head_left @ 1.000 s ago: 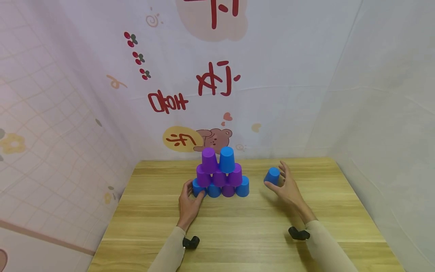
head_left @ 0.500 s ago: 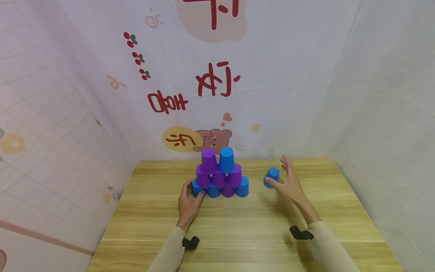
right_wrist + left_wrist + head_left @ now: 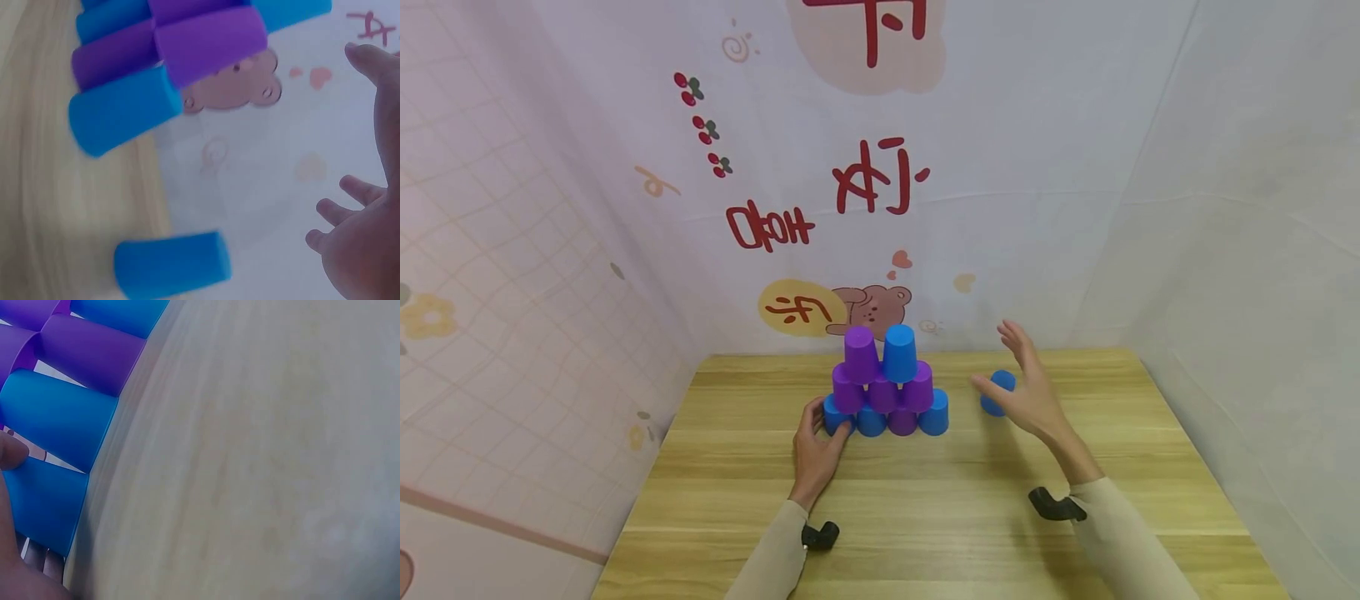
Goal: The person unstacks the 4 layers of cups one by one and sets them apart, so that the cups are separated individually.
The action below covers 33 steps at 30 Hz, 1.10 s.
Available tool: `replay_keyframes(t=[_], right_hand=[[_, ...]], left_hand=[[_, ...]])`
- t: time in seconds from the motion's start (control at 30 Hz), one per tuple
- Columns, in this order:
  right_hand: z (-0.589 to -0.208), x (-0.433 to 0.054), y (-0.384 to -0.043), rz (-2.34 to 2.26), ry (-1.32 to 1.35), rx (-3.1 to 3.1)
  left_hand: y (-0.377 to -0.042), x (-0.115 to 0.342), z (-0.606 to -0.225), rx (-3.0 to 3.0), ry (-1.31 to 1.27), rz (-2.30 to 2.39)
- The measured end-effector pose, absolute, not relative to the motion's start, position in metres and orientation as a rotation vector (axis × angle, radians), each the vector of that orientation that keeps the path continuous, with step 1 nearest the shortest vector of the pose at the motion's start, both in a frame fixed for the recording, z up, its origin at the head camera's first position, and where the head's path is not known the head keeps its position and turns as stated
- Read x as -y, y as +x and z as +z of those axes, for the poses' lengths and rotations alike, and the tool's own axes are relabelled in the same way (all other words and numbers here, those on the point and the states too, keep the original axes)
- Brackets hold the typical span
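Upside-down cups form a stacked pyramid on the table in the head view. Its bottom row mixes blue cups and a purple cup (image 3: pixel 902 423); three purple cups (image 3: pixel 883 396) make the middle row. On top sit a purple cup (image 3: pixel 861 354) and a blue cup (image 3: pixel 900 353). My left hand (image 3: pixel 816 457) holds the leftmost bottom blue cup (image 3: pixel 47 503) between thumb and fingers. To the right of the pyramid, a lone blue cup (image 3: pixel 172 265) stands on the table. My right hand (image 3: pixel 1036 402) is raised over it with spread fingers, holding nothing, and partly hides it in the head view.
The wooden table (image 3: pixel 925 517) ends at a white printed cloth (image 3: pixel 1037 275) behind the cups. Cloth also hangs along the left and right sides. Each wrist carries a black mount (image 3: pixel 822 536).
My right hand has come away from the lone blue cup, rising and shifting left above it. That cup stays behind on the table. My left hand keeps its place on the pyramid.
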State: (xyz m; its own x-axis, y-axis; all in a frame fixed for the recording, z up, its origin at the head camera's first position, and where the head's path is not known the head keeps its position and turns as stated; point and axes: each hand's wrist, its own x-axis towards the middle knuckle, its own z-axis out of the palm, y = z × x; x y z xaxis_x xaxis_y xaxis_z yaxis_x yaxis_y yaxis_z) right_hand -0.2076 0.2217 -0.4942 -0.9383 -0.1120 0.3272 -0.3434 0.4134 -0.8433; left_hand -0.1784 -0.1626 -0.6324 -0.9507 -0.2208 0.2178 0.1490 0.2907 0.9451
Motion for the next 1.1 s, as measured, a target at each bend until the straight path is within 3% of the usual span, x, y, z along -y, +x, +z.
replay_keyframes(t=[0.27, 1.1], right_hand=[[-0.472, -0.184, -0.206, 1.62, 0.518, 2.382], [-0.459, -0.119, -0.217, 1.659, 0.695, 2.308]], left_hand=[[-0.179, 0.162, -0.633, 2.273, 0.078, -1.689], [-0.179, 0.164, -0.637, 2.273, 0.064, -1.693]])
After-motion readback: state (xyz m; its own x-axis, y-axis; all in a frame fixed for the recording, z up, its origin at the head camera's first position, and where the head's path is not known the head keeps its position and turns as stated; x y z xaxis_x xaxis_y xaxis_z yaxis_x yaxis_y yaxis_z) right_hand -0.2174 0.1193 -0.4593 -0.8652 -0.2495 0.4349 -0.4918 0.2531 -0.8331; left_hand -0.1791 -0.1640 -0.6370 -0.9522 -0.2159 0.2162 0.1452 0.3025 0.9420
